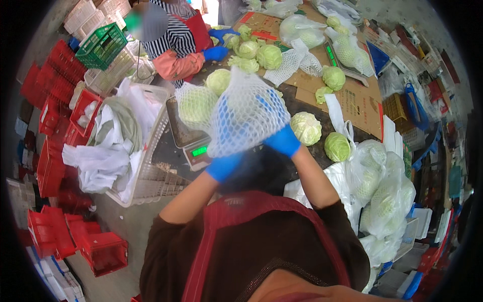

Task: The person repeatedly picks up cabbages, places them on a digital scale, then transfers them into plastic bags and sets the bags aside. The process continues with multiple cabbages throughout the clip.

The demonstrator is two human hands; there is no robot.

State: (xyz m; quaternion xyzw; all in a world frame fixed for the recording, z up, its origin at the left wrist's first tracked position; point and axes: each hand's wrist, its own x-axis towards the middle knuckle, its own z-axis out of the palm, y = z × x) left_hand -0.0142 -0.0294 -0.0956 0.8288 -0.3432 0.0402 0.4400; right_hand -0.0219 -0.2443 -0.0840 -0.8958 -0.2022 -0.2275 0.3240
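Both my hands wear blue gloves and reach into a white foam net sleeve point(251, 109), spreading it wide. My left hand point(225, 166) holds its left side, my right hand point(283, 140) its right side; blue fingers show through the mesh. Whether a cabbage lies behind or inside the sleeve, I cannot tell. Left of the sleeve, a netted cabbage point(196, 104) rests on a digital scale point(196, 155) with a lit green display. Behind is a bare cabbage point(218, 81). Close to my right hand sit a pale cabbage point(306, 128) and a greener cabbage point(337, 147).
Across the table a co-worker's blue-gloved hands point(216, 53) are beside several cabbages point(269, 56). A second scale point(332, 54) stands far right on cardboard point(351, 105). Bagged cabbages point(388, 200) pile at right. A white crate point(151, 151) of foam nets point(105, 162) flanks the table's left.
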